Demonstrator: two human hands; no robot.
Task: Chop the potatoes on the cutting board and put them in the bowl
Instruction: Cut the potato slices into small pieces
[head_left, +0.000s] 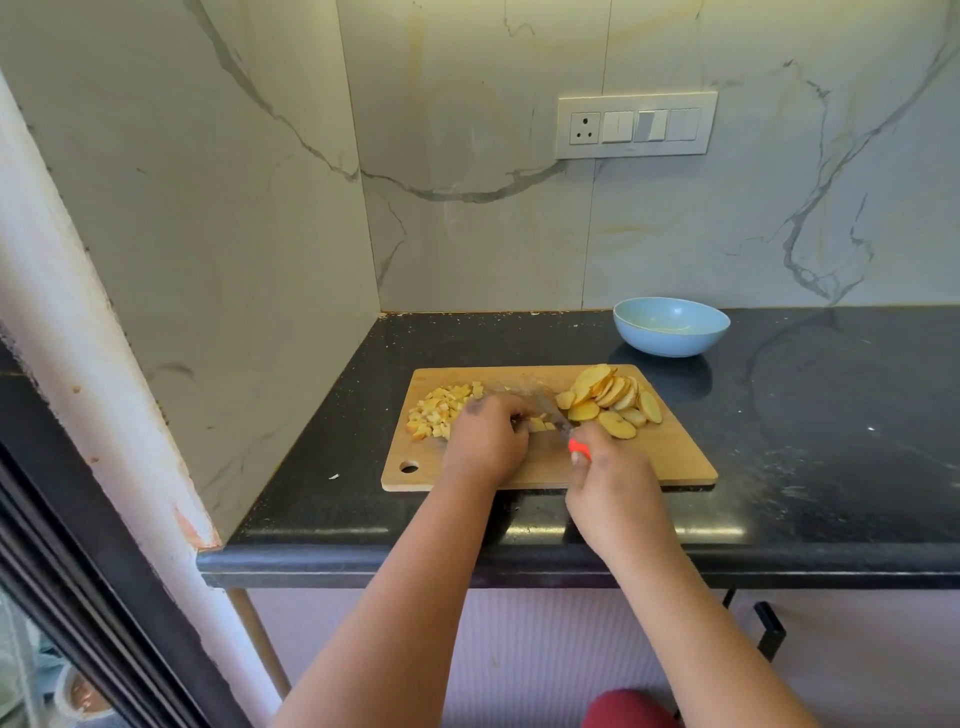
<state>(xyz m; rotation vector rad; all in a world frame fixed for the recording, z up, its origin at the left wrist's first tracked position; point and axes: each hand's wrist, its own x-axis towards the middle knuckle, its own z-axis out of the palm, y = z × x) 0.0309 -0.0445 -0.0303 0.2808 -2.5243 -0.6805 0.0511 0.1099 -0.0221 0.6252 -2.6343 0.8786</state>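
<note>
A wooden cutting board (670, 457) lies on the black counter. Diced potato cubes (441, 410) are heaped at its far left. Round potato slices (610, 400) lie stacked at its far right. My left hand (485, 436) is curled over a few potato pieces (537, 425) at the board's middle, holding them down. My right hand (610, 483) grips a knife by its red handle (579, 449); the blade (553, 410) is blurred and angled across the pieces. A light blue bowl (671, 326) stands behind the board, apparently with nothing in it.
The black counter (831, 415) stretches to the right. Marble walls close it at the back and left. A switch plate (636, 124) is on the back wall. A white pillar (78, 338) stands at the left.
</note>
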